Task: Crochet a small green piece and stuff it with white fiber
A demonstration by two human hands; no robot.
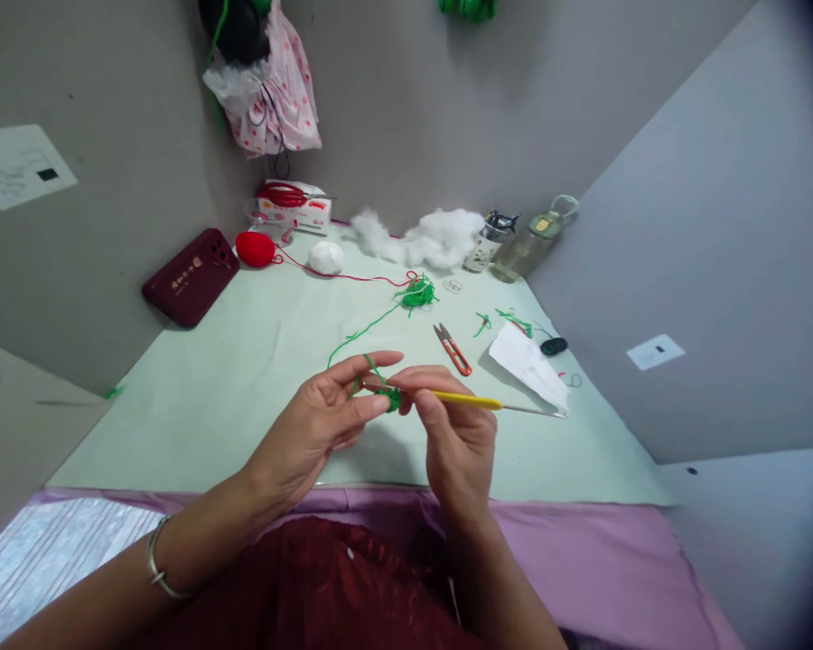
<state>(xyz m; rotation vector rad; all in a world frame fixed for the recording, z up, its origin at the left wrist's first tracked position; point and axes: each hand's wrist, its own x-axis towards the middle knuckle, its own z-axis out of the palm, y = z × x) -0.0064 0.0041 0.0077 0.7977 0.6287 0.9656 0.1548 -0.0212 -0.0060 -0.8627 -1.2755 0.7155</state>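
My left hand (pixel 325 406) pinches a small green crochet piece (pixel 394 398) between thumb and fingers, its index finger stretched out with green yarn (pixel 374 366) looped over it. In my right hand (pixel 457 433) is a crochet hook (pixel 464 398) with a yellow handle, its tip at the green piece and its thin metal end pointing right. From my left hand the yarn runs back over the table to a tangled green yarn bundle (pixel 418 293). Orange thread snips (pixel 453 350) lie just beyond my right hand.
Behind are a red yarn ball (pixel 256 249), a white ball (pixel 326 258), white stuffing (pixel 434 239), a pen cup (pixel 484 248) and a bottle (pixel 532 242). A phone (pixel 191 277) leans at left. White paper (pixel 528 366) and green scraps (pixel 515 320) lie at right. Grey partitions enclose the table (pixel 257 361).
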